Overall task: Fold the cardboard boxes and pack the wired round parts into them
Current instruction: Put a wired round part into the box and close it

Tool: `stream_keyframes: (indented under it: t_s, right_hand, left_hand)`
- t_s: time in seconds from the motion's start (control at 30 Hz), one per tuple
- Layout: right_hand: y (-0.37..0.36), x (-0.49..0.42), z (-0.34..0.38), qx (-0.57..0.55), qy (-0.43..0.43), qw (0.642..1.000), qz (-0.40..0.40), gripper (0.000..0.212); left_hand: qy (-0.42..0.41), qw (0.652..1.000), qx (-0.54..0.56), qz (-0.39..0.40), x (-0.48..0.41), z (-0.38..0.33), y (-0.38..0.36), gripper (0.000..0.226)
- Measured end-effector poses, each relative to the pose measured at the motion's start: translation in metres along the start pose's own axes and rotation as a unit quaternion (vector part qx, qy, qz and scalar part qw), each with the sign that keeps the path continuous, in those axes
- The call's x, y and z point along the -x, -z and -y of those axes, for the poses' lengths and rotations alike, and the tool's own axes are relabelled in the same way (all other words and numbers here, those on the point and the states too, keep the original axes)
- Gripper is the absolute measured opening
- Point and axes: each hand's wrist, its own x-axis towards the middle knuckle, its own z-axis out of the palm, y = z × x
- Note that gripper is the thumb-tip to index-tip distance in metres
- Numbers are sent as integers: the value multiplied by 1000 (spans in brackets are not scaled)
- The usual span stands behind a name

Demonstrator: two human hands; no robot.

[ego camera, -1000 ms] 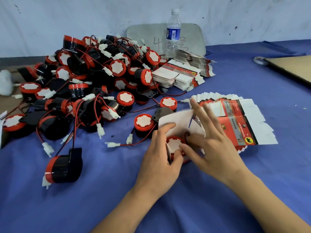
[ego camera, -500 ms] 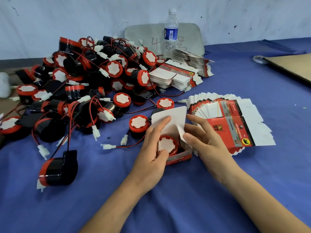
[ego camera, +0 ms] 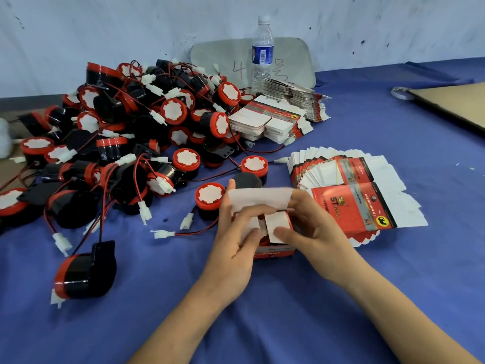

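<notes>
A small red box (ego camera: 273,252) stands on the blue-covered desk (ego camera: 262,298), just in front of the person and between both hands. Its open top faces up and its red printed wall faces the person. The white lid flap (ego camera: 259,198) rises at the far side, its long edge running left to right. 2 white side flaps (ego camera: 277,227) are bent inward over the opening. Flaps and fingers hide what is inside the box.

The left hand (ego camera: 233,248) curls round the box's left side, with its thumb lying across the left side flap and a fingertip showing behind the lid flap. The right hand (ego camera: 312,232) curls round the right side, thumb pressed on the right side flap, fingers behind the lid flap. Both forearms reach in from the near edge.

A heap of wired round parts (ego camera: 147,132), black with red rims, lies to the left, and 1 round part (ego camera: 210,197) sits just beside the box. A fan of flat boxes (ego camera: 354,195) lies just right of the right hand. A stack of flat boxes (ego camera: 273,122) rests farther back, near a water bottle (ego camera: 262,51).
</notes>
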Motion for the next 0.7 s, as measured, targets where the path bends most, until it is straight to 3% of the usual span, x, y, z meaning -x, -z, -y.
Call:
stream_keyframes:
  t_s: [0.1,0.27,0.37,0.43,0.5,0.7]
  right_hand:
    - [-5,3,0,47,48,997,-28,36]
    - [-11,5,4,7,65,993,-99,18]
    - [-14,5,3,20,70,992,-102,17]
    - [-13,4,2,-5,54,994,-99,17]
    - [-11,4,3,-31,36,995,-91,19]
    - [-10,4,4,1,60,994,-90,23]
  left_hand:
    - [23,996,52,-67,3,2,-2,50]
    - [47,991,117,-51,4,0,-5,56]
    - [-19,991,-34,-131,6,-3,-8,45]
    - [-89,969,-144,-180,8,-3,-9,28]
    - [-126,964,-182,-150,10,-4,-9,19]
    - [-169,966,-190,-52,12,-7,-5,33]
